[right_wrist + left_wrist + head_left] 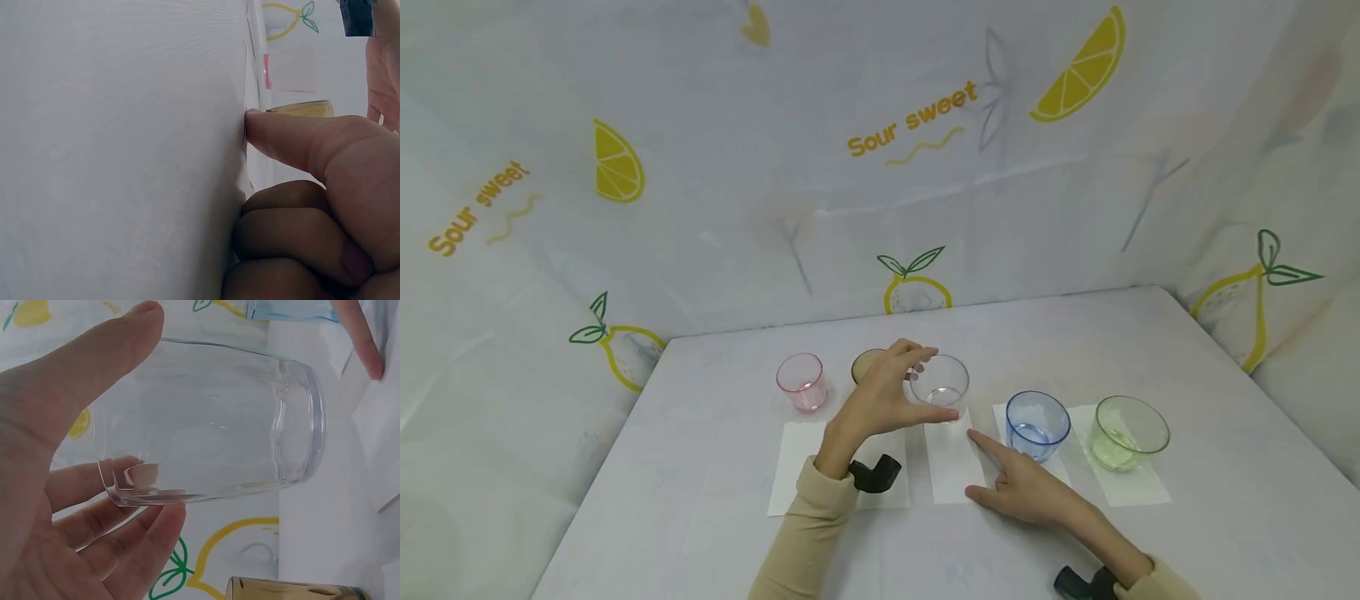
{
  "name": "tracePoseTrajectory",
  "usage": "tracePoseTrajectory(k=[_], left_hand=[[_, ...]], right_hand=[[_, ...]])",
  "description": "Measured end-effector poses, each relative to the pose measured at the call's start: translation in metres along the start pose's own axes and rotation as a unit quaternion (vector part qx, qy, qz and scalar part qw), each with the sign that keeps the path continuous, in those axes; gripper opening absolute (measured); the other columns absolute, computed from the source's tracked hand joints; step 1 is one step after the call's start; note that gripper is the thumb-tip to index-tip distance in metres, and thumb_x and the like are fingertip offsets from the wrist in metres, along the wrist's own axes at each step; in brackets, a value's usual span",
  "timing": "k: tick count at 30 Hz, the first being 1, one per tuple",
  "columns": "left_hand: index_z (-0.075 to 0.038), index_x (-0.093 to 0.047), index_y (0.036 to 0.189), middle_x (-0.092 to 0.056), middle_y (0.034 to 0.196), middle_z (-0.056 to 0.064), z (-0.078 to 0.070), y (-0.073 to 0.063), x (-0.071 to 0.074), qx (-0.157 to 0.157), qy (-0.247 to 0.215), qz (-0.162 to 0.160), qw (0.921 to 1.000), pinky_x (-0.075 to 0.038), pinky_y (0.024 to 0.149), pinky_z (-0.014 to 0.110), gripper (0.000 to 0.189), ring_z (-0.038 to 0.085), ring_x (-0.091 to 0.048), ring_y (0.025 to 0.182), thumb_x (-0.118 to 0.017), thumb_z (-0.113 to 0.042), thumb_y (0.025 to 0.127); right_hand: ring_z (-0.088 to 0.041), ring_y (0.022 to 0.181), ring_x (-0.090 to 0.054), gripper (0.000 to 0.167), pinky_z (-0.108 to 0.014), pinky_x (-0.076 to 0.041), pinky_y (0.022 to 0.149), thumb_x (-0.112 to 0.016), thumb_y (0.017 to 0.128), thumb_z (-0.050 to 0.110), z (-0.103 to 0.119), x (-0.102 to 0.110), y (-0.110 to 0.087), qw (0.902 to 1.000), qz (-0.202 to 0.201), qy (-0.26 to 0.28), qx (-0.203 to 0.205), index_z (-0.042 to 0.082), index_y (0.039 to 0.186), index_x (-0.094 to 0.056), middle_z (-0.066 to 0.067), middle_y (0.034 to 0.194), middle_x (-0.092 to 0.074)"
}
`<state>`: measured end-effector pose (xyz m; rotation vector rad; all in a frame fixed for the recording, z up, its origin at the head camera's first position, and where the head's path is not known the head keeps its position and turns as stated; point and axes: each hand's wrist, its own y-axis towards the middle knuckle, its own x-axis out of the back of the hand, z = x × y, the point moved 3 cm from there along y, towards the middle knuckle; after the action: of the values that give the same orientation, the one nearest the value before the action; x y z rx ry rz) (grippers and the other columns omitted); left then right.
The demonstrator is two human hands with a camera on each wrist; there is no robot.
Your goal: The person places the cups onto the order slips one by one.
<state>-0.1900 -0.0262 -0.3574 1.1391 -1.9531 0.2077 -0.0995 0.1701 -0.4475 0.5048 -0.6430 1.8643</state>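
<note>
In the head view my left hand (pixel 880 396) grips a clear glass (pixel 942 379) between the thumb and the fingers. The left wrist view shows the glass (pixel 212 419) upright relative to the table, its base apparently raised off it. Just in front of it lies a narrow white paper (pixel 953 467). My right hand (pixel 1033 492) rests at the right edge of this paper, index finger and thumb stretched out and touching it. Its other fingers (pixel 281 234) are folded in, as the right wrist view shows. Behind my left hand stands an amber glass (pixel 867 363), partly hidden.
A pink glass (pixel 805 387) stands at the back left. To the right, a blue glass (pixel 1037 429) and a green glass (pixel 1123 437) stand on white papers. More white paper (pixel 793 467) lies under my left forearm. A lemon-print cloth (pixel 700 208) hangs behind the table.
</note>
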Motion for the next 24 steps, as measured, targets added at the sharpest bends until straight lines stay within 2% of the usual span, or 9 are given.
tracePoseTrajectory(k=[3,8,10,18,24], left_hand=[[-0.007,-0.060,0.141,-0.061,0.129,0.008,0.000,-0.004,0.002,0.011,0.003,0.004,0.9999,-0.059,0.092,0.046,0.083,0.027,-0.065,0.109,-0.093,-0.039,0.072],[-0.010,-0.060,0.141,-0.061,0.126,0.004,0.000,-0.010,0.006,0.022,0.025,0.006,0.9994,-0.057,0.089,0.032,0.084,0.018,-0.063,0.108,-0.093,-0.042,0.071],[-0.010,-0.060,0.141,-0.062,0.124,0.003,-0.001,-0.011,0.007,0.018,0.029,0.006,0.9994,-0.056,0.088,0.030,0.084,0.018,-0.063,0.108,-0.093,-0.042,0.071],[-0.007,-0.062,0.138,-0.062,0.120,0.006,-0.002,-0.011,0.002,0.005,-0.007,0.016,0.9998,-0.058,0.092,0.043,0.082,0.019,-0.062,0.106,-0.096,-0.036,0.068],[-0.007,-0.062,0.137,-0.063,0.123,0.010,-0.005,-0.009,-0.003,-0.008,0.015,0.032,0.9994,-0.059,0.089,0.038,0.081,0.024,-0.066,0.108,-0.095,-0.037,0.069]], right_hand=[[-0.008,0.046,-0.028,0.087,-0.019,-0.026,0.044,-0.079,0.088,0.033,0.000,-0.001,0.000,1.0000,0.002,0.002,-0.004,0.001,0.156,-0.036,0.008,0.052,-0.034],[-0.008,0.046,-0.029,0.087,-0.019,-0.027,0.045,-0.080,0.087,0.034,0.001,-0.002,-0.001,0.9997,-0.004,-0.002,-0.024,0.005,0.157,-0.037,0.006,0.052,-0.035],[-0.008,0.046,-0.029,0.087,-0.019,-0.028,0.045,-0.080,0.087,0.034,0.000,-0.002,0.000,0.9996,-0.006,-0.004,-0.029,0.005,0.157,-0.037,0.007,0.052,-0.035],[-0.007,0.047,-0.028,0.087,-0.018,-0.026,0.045,-0.079,0.088,0.034,0.000,-0.001,0.001,0.9997,-0.008,-0.009,-0.023,0.004,0.157,-0.037,0.008,0.052,-0.035],[-0.007,0.047,-0.027,0.087,-0.018,-0.026,0.045,-0.079,0.088,0.035,-0.002,0.000,0.001,0.9997,-0.007,-0.009,-0.022,0.004,0.157,-0.036,0.008,0.053,-0.034]])
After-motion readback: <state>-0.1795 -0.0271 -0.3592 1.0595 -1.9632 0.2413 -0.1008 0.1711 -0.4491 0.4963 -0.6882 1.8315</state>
